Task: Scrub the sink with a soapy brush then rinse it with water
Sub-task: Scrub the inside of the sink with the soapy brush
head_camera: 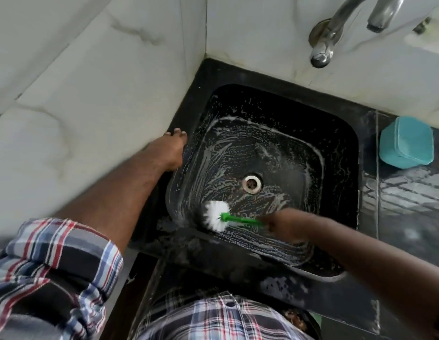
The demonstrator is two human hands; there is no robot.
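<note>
Head cam: our right hand (284, 223) grips the green-handled brush (219, 215), white bristles down on the near-left floor of the soapy black sink (341, 153). Left hand (174, 150) rests on the left rim, fingers fairly straight. Beyond: drain (252, 184), teal container (406, 142), tap (336, 30)

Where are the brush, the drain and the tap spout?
brush (217, 215): head view, on the white bristle head.
drain (252, 183): head view, on the metal ring.
tap spout (382, 17): head view, on the downturned end.

The right hand (284, 223) is motion-blurred, the tap (348, 23) is cut off by the top edge.
</note>
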